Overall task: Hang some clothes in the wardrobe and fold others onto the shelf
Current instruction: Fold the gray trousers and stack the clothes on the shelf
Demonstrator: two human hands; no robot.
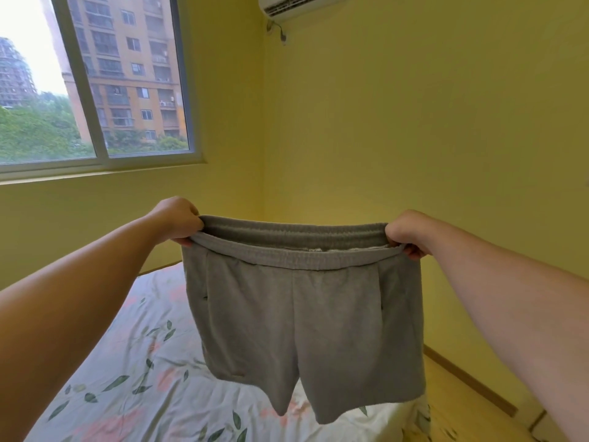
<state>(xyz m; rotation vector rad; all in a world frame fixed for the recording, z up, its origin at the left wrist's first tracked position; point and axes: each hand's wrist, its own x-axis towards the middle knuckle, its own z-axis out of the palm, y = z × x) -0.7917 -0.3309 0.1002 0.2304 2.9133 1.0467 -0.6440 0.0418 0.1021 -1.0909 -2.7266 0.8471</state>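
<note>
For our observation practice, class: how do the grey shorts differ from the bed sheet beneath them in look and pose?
The shorts are plain grey; the bed sheet is pale with a leaf and flower print. The shorts hang in the air, their waistband gripped by the left hand and right hand; the bed sheet lies spread out below. Both are soft cloth.

Nothing readable here tbh. The shorts (302, 314) have a little white tag (314, 249) inside the top (too small and blurry to make out).
</note>
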